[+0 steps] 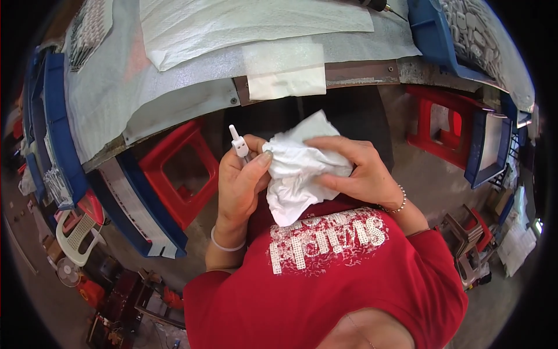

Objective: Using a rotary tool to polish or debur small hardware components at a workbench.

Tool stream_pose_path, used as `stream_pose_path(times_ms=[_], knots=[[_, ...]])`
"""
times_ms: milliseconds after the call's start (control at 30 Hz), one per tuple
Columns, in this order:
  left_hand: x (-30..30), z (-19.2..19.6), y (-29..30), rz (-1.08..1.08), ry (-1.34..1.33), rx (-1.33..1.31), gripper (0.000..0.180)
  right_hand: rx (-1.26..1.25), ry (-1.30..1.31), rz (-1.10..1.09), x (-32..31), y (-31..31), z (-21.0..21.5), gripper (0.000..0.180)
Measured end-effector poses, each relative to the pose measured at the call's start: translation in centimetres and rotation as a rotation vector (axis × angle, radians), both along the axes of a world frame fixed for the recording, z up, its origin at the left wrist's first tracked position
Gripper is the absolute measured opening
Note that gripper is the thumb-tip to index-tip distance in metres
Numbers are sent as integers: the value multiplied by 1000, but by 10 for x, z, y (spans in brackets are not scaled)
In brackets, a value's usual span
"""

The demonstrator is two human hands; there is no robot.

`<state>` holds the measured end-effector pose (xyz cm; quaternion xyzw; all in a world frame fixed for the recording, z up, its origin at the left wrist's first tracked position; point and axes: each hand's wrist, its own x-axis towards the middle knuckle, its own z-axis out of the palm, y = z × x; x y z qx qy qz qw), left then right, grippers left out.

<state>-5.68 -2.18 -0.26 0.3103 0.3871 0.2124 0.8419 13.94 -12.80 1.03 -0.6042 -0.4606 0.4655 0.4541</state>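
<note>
My left hand (239,183) is closed round a small white plastic part (239,145) with a narrow tip pointing up and small dark spots on its wider body. A short greyish piece shows just below that body; its lower end is hidden by my fingers. The left thumb also presses against the edge of a crumpled white cloth (290,186). On the other side, my right hand (363,168) grips the cloth between thumb and fingers. Both hands are held in front of my body, just short of the workbench (174,113).
White sheets (250,26) cover the bench, with a paper piece (285,70) over its front edge. A blue bin (433,41) of white parts stands far right, near a dark tool (378,6). Red stools (180,171) and blue trays (145,203) flank me.
</note>
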Motion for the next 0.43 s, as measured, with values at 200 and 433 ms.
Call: stream_pose_path(times_ms=[200,433], knots=[[4,22,-6,-119,157,320,36,-21,-333,-258,1,-7,-5,19],[8,17,-12,-476,-79,-151,45,395,-519,-48,-6,-1,-7,50]])
